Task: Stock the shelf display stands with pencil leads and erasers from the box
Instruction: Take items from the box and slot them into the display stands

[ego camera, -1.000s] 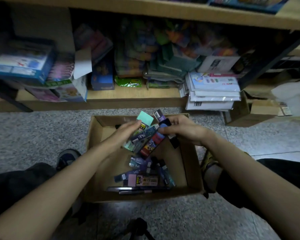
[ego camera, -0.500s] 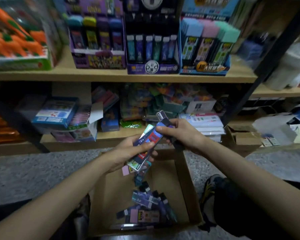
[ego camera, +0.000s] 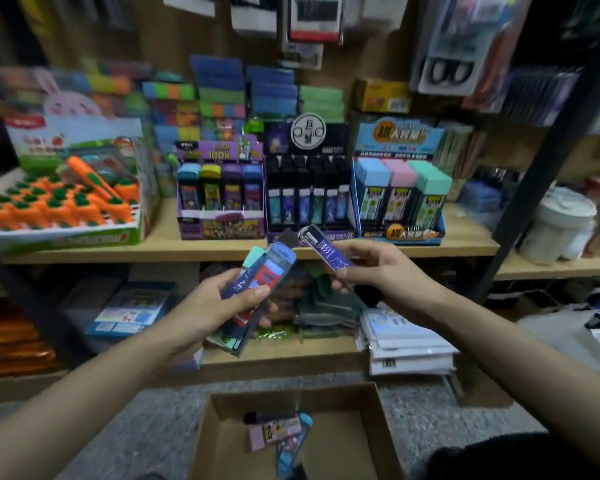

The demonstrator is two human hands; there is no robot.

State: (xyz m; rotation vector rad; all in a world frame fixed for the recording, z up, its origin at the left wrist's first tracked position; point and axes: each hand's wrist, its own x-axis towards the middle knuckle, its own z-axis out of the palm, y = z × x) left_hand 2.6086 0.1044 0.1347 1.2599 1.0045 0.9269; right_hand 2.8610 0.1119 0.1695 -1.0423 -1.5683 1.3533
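The left hand (ego camera: 215, 310) is curled round a fanned bundle of pencil-lead cases (ego camera: 262, 284), thumb across their fronts, in front of the shelf (ego camera: 153, 251) edge. Just to its right, the right hand (ego camera: 385, 271) pinches a single purple lead case (ego camera: 328, 250), capped end pointing up and left. On the far shelf stand a purple stand (ego camera: 219, 228) on the left, a black stand (ego camera: 307, 136) in the middle and a blue stand (ego camera: 400, 233) on the right; the cardboard box (ego camera: 347, 448) lies near on the floor with a few loose cases (ego camera: 278, 433) inside.
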